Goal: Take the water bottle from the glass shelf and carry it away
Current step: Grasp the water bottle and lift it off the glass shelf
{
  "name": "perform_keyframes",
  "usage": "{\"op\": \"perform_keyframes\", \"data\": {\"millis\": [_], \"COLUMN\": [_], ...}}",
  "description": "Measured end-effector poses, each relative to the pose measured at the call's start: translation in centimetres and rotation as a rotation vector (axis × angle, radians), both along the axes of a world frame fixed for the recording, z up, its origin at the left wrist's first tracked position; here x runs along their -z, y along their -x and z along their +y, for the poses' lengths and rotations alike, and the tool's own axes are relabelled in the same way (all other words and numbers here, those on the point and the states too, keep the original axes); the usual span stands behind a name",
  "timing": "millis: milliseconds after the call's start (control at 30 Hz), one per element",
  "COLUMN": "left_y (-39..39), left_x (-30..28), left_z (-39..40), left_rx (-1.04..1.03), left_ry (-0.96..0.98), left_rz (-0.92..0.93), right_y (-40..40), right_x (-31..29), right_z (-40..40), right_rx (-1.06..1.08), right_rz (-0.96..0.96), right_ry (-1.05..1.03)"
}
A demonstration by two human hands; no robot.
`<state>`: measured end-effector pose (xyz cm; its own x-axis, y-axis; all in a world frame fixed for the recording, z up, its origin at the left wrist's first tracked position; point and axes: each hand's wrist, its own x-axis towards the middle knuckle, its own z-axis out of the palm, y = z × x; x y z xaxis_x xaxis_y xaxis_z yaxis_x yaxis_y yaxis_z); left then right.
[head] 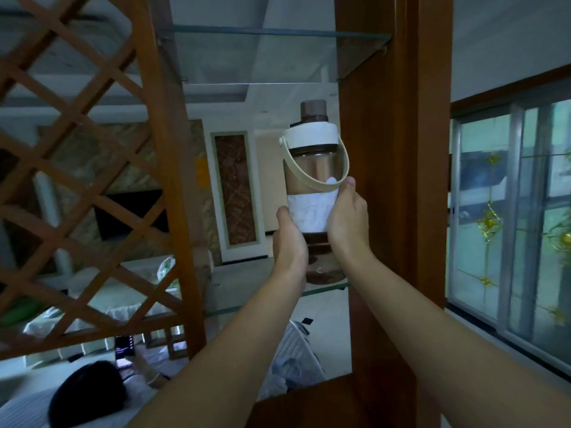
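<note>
The water bottle [313, 168] is tall and clear brown, with a white collar, a brown cap, a cream carry strap and a white label band. It stands upright at the right end of the glass shelf [222, 310], close to the wooden post. My left hand [289, 239] grips its left side and my right hand [347, 220] grips its right side, thumb up by the strap. Whether the base still touches the glass I cannot tell.
A thick wooden post [392, 180] rises right behind the bottle. A wooden lattice screen [77, 180] fills the left. Another glass shelf [272, 54] hangs above. Below, a person [89, 393] lies holding a phone. Sliding glass doors [509, 217] stand at the right.
</note>
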<state>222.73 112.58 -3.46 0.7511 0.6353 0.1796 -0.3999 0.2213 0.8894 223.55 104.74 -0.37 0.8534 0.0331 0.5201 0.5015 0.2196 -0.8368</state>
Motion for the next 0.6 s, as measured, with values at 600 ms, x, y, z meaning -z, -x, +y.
{"op": "perform_keyframes", "data": {"millis": [600], "left_y": [11.0], "left_x": [0.9], "left_z": [-3.2], "left_rx": [-0.383], "left_ry": [-0.022], "left_rz": [-0.004], "right_y": [7.8], "right_x": [1.2], "right_z": [-2.5], "right_rx": [-0.444], "right_rz": [0.014], "right_ry": [-0.064]}}
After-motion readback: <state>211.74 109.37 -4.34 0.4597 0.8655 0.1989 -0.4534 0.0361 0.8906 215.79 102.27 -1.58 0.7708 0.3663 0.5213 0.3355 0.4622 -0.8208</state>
